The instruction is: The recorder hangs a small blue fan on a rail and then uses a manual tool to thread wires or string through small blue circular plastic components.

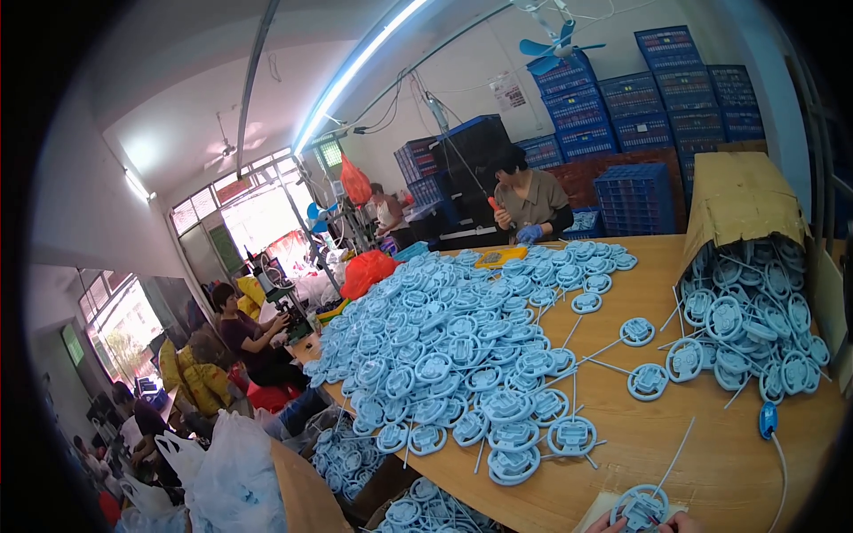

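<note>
At the lower edge, my left hand [608, 524] has its fingers closed on the rim of a light blue plastic ring part [639, 506], which looks like a small toy steering wheel with a block across its middle. A thin pale rod sticks up from it. My right hand [681, 523] is at the part's right side, fingers drawn together; a thin dark thing shows by the fingertips, too small to name. Most of both hands is cut off by the frame. Beneath the part lies a pale board or pad [597, 508] on the wooden table [711, 462].
A big heap of similar parts [435, 355] covers the table's left. More spill from a cardboard box [742, 200] at right, near a blue corded device [769, 420]. A co-worker [530, 204] sits across. Filled boxes and plastic bags [227, 475] stand left, blue crates [635, 200] behind.
</note>
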Tool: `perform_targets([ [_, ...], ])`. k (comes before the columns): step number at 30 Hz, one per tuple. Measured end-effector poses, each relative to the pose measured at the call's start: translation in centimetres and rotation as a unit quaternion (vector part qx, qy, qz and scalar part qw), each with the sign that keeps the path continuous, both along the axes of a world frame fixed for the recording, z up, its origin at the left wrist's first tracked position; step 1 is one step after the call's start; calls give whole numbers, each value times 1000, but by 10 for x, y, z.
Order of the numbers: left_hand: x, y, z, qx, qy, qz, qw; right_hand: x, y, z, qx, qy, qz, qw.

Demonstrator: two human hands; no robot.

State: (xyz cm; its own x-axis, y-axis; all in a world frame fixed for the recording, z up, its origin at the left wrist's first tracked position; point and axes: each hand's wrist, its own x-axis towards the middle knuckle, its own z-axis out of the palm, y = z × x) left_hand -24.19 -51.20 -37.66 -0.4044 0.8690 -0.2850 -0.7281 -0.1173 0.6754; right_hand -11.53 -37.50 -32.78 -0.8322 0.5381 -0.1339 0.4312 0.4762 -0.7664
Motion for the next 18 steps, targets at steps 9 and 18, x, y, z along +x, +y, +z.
perform_targets([
  [9, 0, -1, -4, -8, -3, 3, 1000, 1, -4, 1, -29, -22, -6, 999],
  [18, -2, 5, -2, -7, 3, 4, 1000, -2, 3, -7, -35, -23, -7, 999],
])
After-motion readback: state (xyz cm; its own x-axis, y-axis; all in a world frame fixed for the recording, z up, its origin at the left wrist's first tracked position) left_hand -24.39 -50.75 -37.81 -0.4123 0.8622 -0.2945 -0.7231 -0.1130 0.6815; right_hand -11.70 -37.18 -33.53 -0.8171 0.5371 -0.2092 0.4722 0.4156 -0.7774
